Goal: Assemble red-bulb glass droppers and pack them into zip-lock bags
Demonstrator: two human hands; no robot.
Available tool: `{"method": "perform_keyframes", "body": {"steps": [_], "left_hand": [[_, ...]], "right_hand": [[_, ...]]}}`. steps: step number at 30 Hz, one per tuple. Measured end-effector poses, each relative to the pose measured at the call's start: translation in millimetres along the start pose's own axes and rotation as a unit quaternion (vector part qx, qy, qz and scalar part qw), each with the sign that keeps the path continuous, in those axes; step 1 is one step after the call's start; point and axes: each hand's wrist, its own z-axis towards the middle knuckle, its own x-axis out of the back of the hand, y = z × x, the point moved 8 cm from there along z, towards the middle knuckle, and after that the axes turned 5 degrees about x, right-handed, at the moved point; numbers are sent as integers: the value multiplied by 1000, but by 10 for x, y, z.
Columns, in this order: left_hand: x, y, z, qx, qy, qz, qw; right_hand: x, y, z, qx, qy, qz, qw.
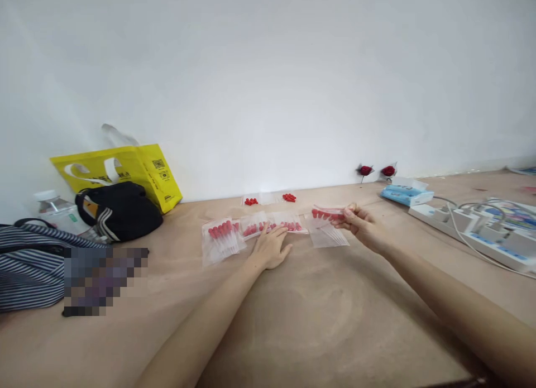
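Observation:
Pinched by its upper right corner, a clear plastic bag of red-tipped sticks [324,213] hangs from my right hand [359,225], close above the table. My left hand [271,247] lies flat with fingers stretched over clear bags [295,227] that hold more red-tipped pieces; its fingers hide part of them. Just left of that hand, another clear bag of red-tipped white sticks [221,240] rests on the table. Farther back, near the wall, are two small clusters of red pieces [251,201], apparently in clear bags.
A yellow bag [121,164], black cloth item [121,212], plastic bottle [54,209] and striped cloth [33,265] stand or lie at left. On the right are a blue tissue pack [406,194] and a white power strip with cables [473,231]. Two dark red roses [365,170] are by the wall.

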Motion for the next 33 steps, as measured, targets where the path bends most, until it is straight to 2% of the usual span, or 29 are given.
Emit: {"method": "perform_keyframes", "body": {"steps": [3, 5, 9, 11, 13, 16, 20, 22, 24, 26, 29, 31, 33], "left_hand": [[-8, -12, 19, -4, 5, -21, 1000], [52, -34, -50, 4, 19, -35, 999], [271, -49, -397, 5, 30, -72, 997], [386, 16, -614, -39, 15, -139, 989], [467, 68, -790, -68, 1, -165, 984], [528, 82, -903, -66, 10, -165, 984], [549, 67, -880, -57, 57, -152, 985], [568, 82, -873, -74, 87, -137, 984], [585, 114, -883, -101, 112, -109, 983], [592, 154, -903, -130, 128, -75, 980], [583, 177, -915, -152, 130, -49, 979], [572, 160, -907, -151, 121, -43, 980], [568, 134, -899, -147, 117, -32, 982]], "right_hand": [[-156, 64, -161, 19, -44, -8, 999], [-308, 59, -278, 45, -86, -25, 995], [-664, 38, -506, 67, -176, -30, 982], [-838, 64, -585, 57, -218, -18, 974], [-986, 117, -622, 44, -246, -10, 968], [-1164, 211, -603, 31, -260, 4, 965], [-1347, 277, -546, 41, -277, 13, 960], [-1377, 276, -524, 64, -280, -25, 958], [-1347, 236, -506, 114, -263, -107, 952], [-1295, 161, -515, 183, -237, -212, 930], [-1264, 68, -582, 281, -218, -358, 863], [-1265, 47, -619, 318, -214, -414, 826], [-1259, 43, -623, 330, -209, -427, 815]]}}
